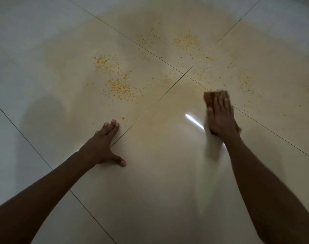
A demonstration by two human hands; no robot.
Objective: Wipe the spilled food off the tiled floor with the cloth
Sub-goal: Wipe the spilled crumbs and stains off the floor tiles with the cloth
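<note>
A pale tiled floor (159,182) seen from above, crossed by dark grout lines. At left, the left hand (101,147) lies flat and open on a tile, fingers spread, holding nothing. Beyond it, orange spilled food (118,87) lies scattered in speckled patches — more specks dot the tiles farther back and to the right. At right, the right hand (220,117) presses palm-down, fingers extended, on a brownish cloth (210,97) — blurred — at the spill's near edge.
</note>
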